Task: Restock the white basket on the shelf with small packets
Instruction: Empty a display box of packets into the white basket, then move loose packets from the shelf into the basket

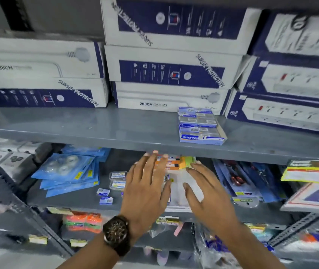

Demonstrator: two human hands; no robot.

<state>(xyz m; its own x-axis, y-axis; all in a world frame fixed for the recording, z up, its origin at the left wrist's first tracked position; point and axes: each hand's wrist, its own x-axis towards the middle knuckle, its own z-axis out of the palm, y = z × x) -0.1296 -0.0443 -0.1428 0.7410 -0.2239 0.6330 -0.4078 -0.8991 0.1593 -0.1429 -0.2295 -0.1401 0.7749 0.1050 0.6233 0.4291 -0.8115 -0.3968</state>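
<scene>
Both hands are seen spread wide w/ fingers fanned, nothing gripped in either. The left hand (147, 183) is laid palm-down over the left part of the white basket (180, 193), its fingertips reaching the orange and white small packets (171, 164) stacked at the basket's back; whether the palm actually presses on the contents can't be told. A dark wristwatch (117, 234) is worn on that wrist, the forearm rising from the bottom edge of the view. The right hand (207, 189) is held open over the basket's right side, thumb angled inward across the pale front of the basket, index finger pointed toward a yellow-green packet (188, 161) at the back. The basket is set on the middle shelf (67, 199) near its front edge, approx. under the blue box of staples (199, 126) (labelled "kangaro") that rests at the front edge of the upper shelf (96, 123). Blue flat packs (67, 171) are piled toward the left end of the middle shelf, and two tiny blue-white boxes (105, 197) lie just left of the left hand. White and navy surge-protector cartons (166, 68) are stacked along the back of the upper shelf.
</scene>
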